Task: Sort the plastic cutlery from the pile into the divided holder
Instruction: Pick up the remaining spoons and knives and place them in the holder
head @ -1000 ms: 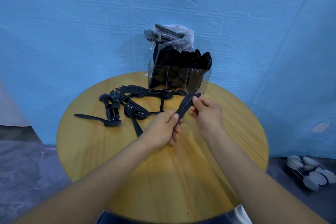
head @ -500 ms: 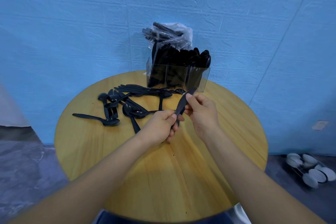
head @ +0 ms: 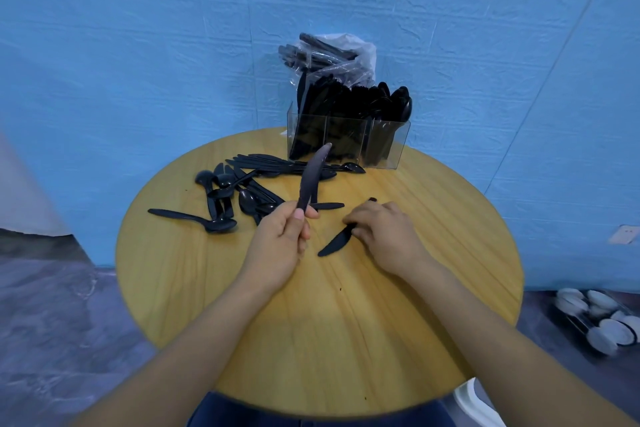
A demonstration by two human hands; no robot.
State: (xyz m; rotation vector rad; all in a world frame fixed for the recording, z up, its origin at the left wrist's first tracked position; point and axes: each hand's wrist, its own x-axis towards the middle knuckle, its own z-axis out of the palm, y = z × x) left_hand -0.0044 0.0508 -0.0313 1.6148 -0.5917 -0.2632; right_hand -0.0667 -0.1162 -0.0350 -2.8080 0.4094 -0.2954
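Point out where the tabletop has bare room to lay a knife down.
Bare wood lies along the table's right side, beyond the right hand, and across the near edge between the forearms. It is crowded at the far left, where the pile spreads up to the holder.

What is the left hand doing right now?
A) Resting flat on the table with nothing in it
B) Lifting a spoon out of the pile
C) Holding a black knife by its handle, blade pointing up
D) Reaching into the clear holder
C: the left hand has its grip round the handle of a black knife, whose blade rises toward the clear holder without touching it.
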